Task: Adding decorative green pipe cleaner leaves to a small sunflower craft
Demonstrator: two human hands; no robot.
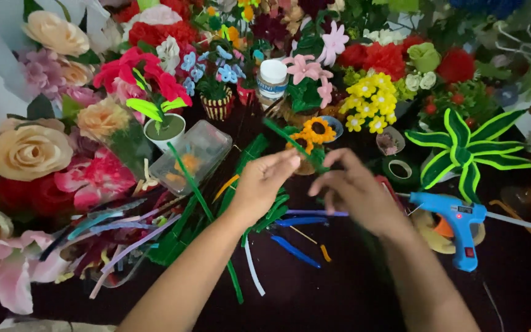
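Note:
My left hand (264,183) and my right hand (353,190) meet above the middle of a dark table (351,289). Both pinch a green pipe-cleaner stem (285,139) that slants up to the left from between the fingertips. The right hand is blurred. Just behind the fingers stand two small yellow sunflowers (312,134) made of pipe cleaner; whether they sit on this stem I cannot tell. Loose green, blue, white and orange pipe cleaners (259,209) lie under my forearms.
A blue glue gun (456,224) lies at the right, a roll of green tape (401,170) behind it. A clear plastic box (193,155) and a white potted flower (166,128) stand at the left. Artificial flowers crowd the back and left; a white jar (273,78) stands among them.

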